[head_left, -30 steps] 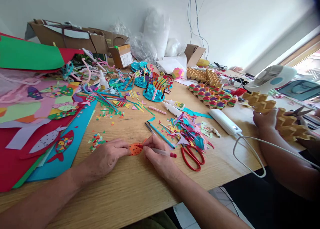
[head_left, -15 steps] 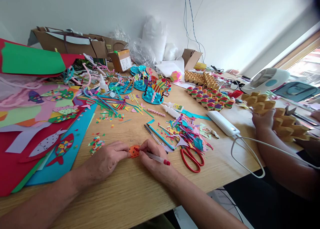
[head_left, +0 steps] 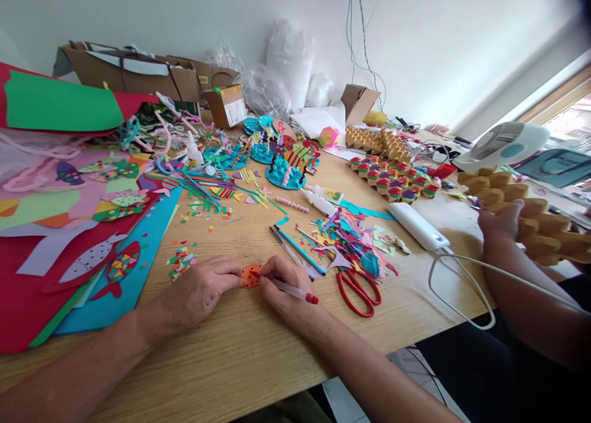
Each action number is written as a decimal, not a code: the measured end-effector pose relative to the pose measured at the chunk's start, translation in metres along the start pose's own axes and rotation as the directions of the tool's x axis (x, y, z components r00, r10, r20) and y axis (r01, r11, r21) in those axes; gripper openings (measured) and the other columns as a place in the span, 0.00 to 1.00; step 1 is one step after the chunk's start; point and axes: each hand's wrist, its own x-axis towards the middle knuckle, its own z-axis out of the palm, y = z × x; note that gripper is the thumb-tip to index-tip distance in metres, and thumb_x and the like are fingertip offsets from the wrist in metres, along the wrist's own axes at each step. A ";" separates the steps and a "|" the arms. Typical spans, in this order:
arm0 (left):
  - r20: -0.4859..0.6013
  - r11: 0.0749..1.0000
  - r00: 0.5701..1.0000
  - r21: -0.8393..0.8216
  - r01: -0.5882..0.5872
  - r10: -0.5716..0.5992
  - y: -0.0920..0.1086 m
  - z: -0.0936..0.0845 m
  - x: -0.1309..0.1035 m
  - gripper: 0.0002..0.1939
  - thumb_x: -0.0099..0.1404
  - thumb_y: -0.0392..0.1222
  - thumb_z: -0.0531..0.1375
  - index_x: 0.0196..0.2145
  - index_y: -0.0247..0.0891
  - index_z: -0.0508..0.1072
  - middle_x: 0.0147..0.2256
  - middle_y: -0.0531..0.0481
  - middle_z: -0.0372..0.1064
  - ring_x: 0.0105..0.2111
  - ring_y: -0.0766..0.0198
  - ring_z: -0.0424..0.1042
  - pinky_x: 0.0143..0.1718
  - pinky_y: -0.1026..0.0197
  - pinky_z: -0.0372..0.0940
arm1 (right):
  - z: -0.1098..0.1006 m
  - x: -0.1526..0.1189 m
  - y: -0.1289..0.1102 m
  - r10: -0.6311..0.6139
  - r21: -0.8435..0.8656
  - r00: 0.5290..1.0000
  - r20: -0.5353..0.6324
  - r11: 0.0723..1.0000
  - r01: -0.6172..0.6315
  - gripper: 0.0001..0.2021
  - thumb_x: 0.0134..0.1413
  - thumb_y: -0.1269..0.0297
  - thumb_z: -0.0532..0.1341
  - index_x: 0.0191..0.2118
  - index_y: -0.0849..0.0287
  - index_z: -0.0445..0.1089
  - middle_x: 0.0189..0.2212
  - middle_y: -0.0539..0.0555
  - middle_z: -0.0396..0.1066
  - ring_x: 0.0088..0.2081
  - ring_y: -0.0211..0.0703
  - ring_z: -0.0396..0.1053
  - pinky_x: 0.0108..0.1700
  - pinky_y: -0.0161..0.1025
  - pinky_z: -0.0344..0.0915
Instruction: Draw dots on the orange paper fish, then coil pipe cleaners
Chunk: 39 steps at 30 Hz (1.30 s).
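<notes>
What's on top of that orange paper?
Dark dots show on the orange paper. The left hand touches its left edge; the right hand, holding a pen, hides its right end.

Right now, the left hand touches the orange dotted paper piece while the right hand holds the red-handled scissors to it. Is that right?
Not quite: in the head view, the right hand holds a red-ended pen to the orange dotted paper piece; the red-handled scissors lie on the table. The left hand does touch the piece.
</notes>
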 end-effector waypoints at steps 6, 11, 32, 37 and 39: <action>0.001 1.000 1.000 0.018 -0.004 0.004 0.001 -0.001 0.002 0.23 0.62 0.26 0.45 0.43 0.41 0.74 0.41 0.50 0.72 0.41 0.63 0.69 0.41 0.63 0.64 | 0.000 -0.001 0.001 -0.026 0.003 1.000 0.008 1.000 0.026 0.03 0.45 0.71 0.54 0.25 0.58 0.60 0.17 0.44 0.59 0.19 0.32 0.55 0.21 0.30 0.50; 0.007 0.999 1.000 0.035 -0.003 0.003 0.001 -0.001 0.000 0.23 0.62 0.25 0.44 0.43 0.40 0.74 0.40 0.49 0.72 0.40 0.62 0.69 0.39 0.62 0.64 | -0.001 -0.001 0.001 -0.030 0.003 0.999 0.022 1.000 0.030 0.03 0.46 0.71 0.54 0.25 0.58 0.60 0.18 0.45 0.61 0.19 0.32 0.56 0.21 0.29 0.51; 0.001 0.998 1.000 0.063 -0.026 0.026 0.003 -0.001 0.001 0.23 0.60 0.24 0.44 0.41 0.37 0.74 0.40 0.47 0.73 0.40 0.61 0.70 0.40 0.60 0.66 | 0.002 -0.003 0.005 -0.088 -0.007 0.996 0.031 0.996 0.088 0.03 0.48 0.71 0.55 0.27 0.57 0.61 0.19 0.44 0.63 0.19 0.32 0.58 0.22 0.29 0.51; 0.009 0.998 1.000 0.054 -0.014 0.013 0.002 -0.001 0.000 0.24 0.60 0.24 0.44 0.43 0.39 0.74 0.41 0.48 0.72 0.40 0.61 0.69 0.40 0.60 0.66 | 0.002 -0.002 0.005 -0.059 -0.005 0.998 0.026 0.998 0.059 0.03 0.48 0.71 0.55 0.27 0.57 0.61 0.18 0.44 0.62 0.19 0.32 0.58 0.22 0.29 0.51; 0.012 0.999 1.000 0.054 -0.005 0.004 0.002 0.000 0.000 0.24 0.60 0.23 0.44 0.43 0.40 0.73 0.42 0.49 0.72 0.40 0.61 0.69 0.40 0.60 0.66 | 0.002 -0.002 0.005 -0.049 -0.001 0.998 0.027 0.999 0.050 0.03 0.48 0.71 0.55 0.27 0.57 0.61 0.18 0.44 0.63 0.19 0.32 0.58 0.22 0.29 0.51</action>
